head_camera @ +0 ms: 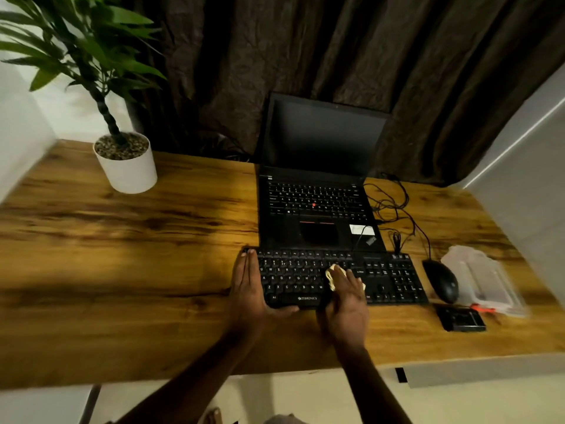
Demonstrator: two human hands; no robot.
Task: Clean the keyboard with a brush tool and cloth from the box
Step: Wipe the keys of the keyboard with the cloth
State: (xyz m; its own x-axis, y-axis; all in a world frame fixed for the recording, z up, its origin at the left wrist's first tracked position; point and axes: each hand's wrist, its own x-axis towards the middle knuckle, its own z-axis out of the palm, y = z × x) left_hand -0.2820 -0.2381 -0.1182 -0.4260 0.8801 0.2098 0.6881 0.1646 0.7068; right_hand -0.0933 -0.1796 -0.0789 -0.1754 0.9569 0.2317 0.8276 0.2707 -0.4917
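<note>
A black keyboard [388,280] lies on the wooden desk [122,255] in front of an open laptop. My left hand [249,289] lies flat along the keyboard's left end with straight fingers, the thumb under the front edge. My right hand [347,301] presses a small cream cloth [331,275] onto the keys near the keyboard's middle, fingers spread over it. A clear plastic box [483,283] sits at the right of the desk. Beside it is a small black tray [460,319] with an orange-handled tool [483,309] next to it.
The open black laptop [318,179] stands directly behind the keyboard. A black mouse [441,281] lies right of the keyboard, with cables [394,206] behind it. A potted plant in a white pot [127,166] stands at the back left. Dark curtains hang behind.
</note>
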